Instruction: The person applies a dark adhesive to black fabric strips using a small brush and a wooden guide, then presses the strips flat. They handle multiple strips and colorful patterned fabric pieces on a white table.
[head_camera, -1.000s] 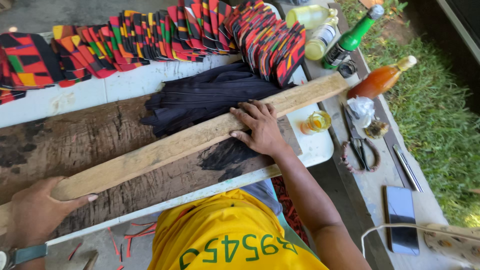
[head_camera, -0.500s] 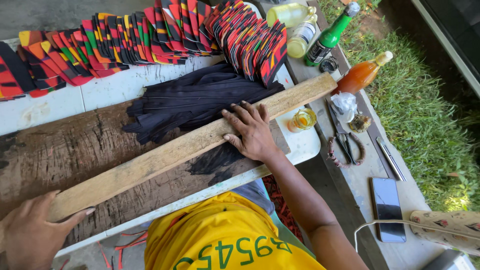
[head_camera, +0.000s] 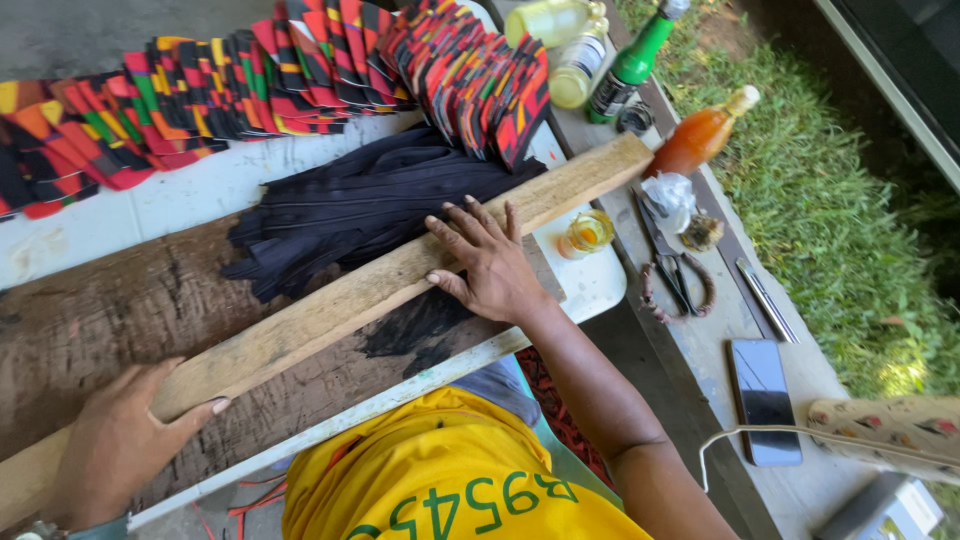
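A long wooden plank (head_camera: 380, 285) lies slantwise across the tabletop (head_camera: 150, 210), running from about 8 o'clock near the person up to 2 o'clock by the bottles. It looks stiff and fairly heavy, with a rough sawn face that should not slip under a palm; a plank this long would likely swing if lifted by one end, so the sound places to take hold seem to be out toward both ends, or flat on top to press it down.

The right hand (head_camera: 485, 262) lies open and flat on the plank a little past its middle, fingers spread and pointing to 11 o'clock, pressing rather than gripping. The left hand (head_camera: 120, 440) sits at the low end near 8 o'clock, its fingers curled over the plank's near edge in a loose hold — not clenched.

Under the plank, between the hands and nearer the right one, is a bundle of black pleated cloth (head_camera: 350, 205); it looks soft and light, spreading out on the far side toward 10 o'clock, with a dark bit showing on the near side too. Beyond it, a row of folded cloth pieces in red, yellow, green and black (head_camera: 300, 70) fans across the far edge. At 2 to 3 o'clock stand a green bottle (head_camera: 630, 65), an orange bottle (head_camera: 700, 135) and a small glass jar (head_camera: 588, 232) — a phone (head_camera: 762, 398) lies farther right.
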